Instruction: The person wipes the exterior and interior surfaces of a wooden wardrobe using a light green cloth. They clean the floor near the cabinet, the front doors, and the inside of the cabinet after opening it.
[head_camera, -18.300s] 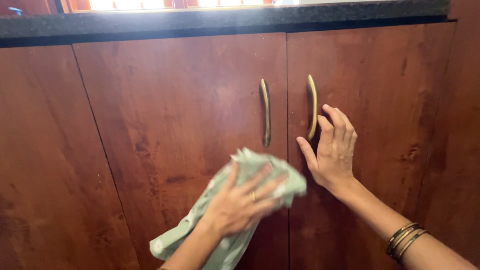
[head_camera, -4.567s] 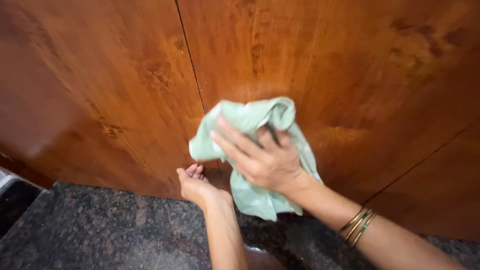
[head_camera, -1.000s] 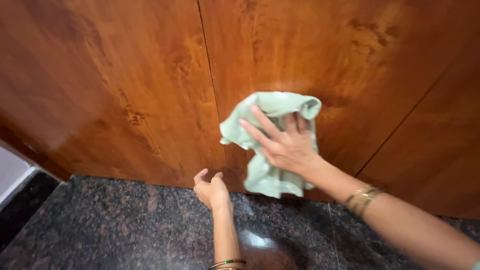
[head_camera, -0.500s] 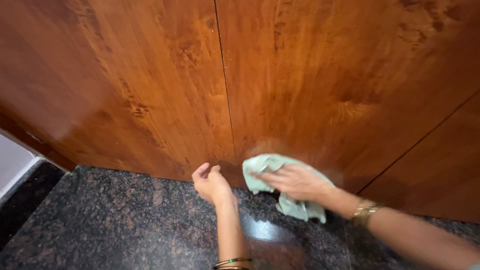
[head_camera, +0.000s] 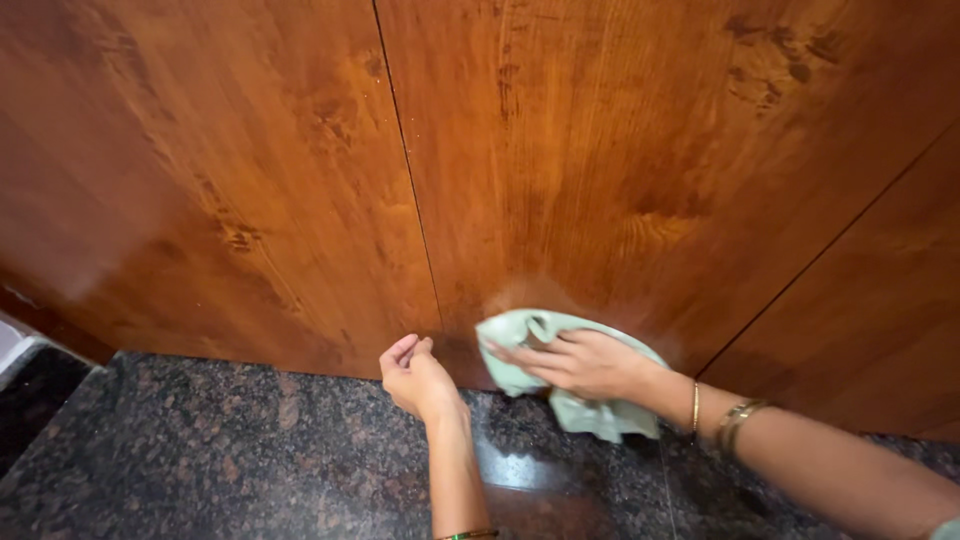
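At the cabinet door's (head_camera: 620, 170) bottom edge, right hand (head_camera: 585, 362) presses the green cloth (head_camera: 560, 380) flat; left hand (head_camera: 415, 375), loosely curled and holding nothing, rests at its 9 o'clock; wiping looks nearly complete.

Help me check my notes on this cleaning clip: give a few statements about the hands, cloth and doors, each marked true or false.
1. The right hand presses a pale green cloth low on a wooden door. True.
2. The left hand grips a door handle. False: no handle shows; it rests by the doors' bottom edge, near the seam.
3. The floor is dark speckled stone. True.
4. The cloth is bright red. False: it is pale green.
5. The right wrist is bare. False: it wears bangles.
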